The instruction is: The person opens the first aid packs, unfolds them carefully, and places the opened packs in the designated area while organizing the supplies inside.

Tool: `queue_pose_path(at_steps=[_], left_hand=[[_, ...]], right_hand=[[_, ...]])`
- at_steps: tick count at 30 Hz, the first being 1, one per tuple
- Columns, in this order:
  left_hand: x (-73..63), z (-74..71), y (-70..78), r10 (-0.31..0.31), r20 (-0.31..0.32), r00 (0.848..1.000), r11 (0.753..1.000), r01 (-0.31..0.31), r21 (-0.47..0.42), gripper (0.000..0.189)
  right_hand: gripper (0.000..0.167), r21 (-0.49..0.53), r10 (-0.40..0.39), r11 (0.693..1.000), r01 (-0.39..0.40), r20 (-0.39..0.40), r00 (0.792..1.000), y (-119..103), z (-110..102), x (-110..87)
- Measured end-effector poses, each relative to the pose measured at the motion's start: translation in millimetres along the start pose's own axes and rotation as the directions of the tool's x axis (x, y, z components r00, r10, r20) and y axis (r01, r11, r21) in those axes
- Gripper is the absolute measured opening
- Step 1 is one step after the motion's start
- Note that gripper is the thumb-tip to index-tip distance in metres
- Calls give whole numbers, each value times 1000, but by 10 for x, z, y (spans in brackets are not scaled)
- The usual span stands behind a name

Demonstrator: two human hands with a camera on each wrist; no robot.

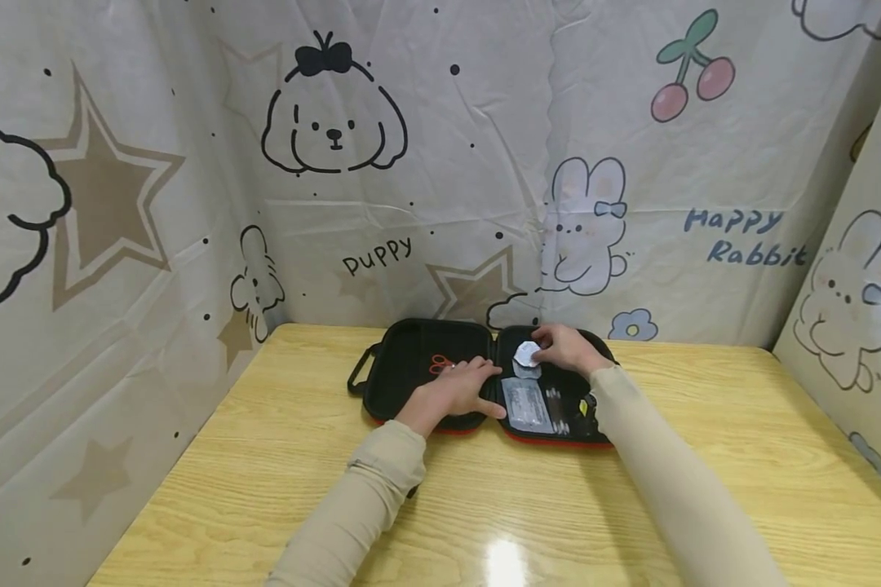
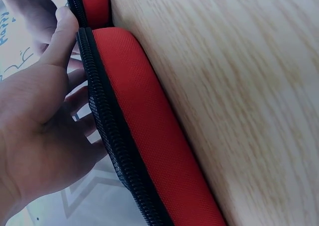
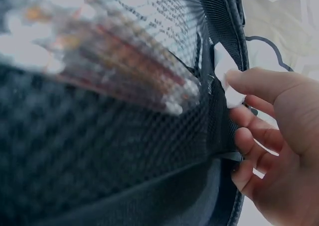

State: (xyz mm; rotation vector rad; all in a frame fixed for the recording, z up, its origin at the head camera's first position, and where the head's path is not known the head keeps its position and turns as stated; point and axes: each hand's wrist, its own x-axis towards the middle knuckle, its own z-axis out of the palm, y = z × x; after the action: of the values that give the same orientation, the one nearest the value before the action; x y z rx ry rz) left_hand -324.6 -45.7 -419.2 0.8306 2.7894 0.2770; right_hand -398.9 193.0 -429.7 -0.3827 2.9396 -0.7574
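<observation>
An opened black case [image 1: 400,371] with a red outer shell [image 2: 144,111] lies flat on the table. My right hand [image 1: 567,349] is over its right half and pinches a small white, many-sided flat packet [image 1: 526,353] between thumb and fingers. In the right wrist view the thumb presses on the white packet [image 3: 228,79], beside the case's inner wall. My left hand [image 1: 455,390] lies across the left half near the hinge, fingers extended and thumb out over the front edge. Orange-handled scissors [image 1: 438,364] sit in that half, partly behind the left hand.
A silvery-grey packet [image 1: 526,405] lies in the right half, with clear-ended sticks [image 1: 558,414] beside it under mesh [image 3: 114,156]. Something yellow and black [image 1: 586,405] is near the right sleeve. The carry handle [image 1: 360,371] points left. A printed curtain [image 1: 426,163] hangs behind the wooden table [image 1: 499,505].
</observation>
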Motion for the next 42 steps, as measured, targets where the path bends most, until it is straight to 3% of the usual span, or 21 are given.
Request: queue_pose_path(at_steps=[9,19,26,30,36,42], left_hand=[[-12,-8,17,-4,0,1000,1000,4,-3,82],[2,0,1,-11,5,1000,1000,11,-2,83],[-8,-6,17,-18,13,1000,1000,18,-13,83],[-14,-8,25,-20,12,1000,1000,20,-21,83],[-19,-15,26,-22,17,1000,1000,22,-20,83],[-12,2,22,-18,20,1000,999,19,-28,83]], right_hand=[[26,97,-28,995,33,-44,999,56,-51,-62],[29,259,-41,964,57,-65,997,161,-154,-143],[35,381,-19,923,55,-98,995,264,-231,-221],[37,382,17,924,26,-108,994,326,-308,-292],[32,316,33,949,16,-150,988,396,-412,-421],[31,321,56,947,-8,-140,989,500,-455,-535]])
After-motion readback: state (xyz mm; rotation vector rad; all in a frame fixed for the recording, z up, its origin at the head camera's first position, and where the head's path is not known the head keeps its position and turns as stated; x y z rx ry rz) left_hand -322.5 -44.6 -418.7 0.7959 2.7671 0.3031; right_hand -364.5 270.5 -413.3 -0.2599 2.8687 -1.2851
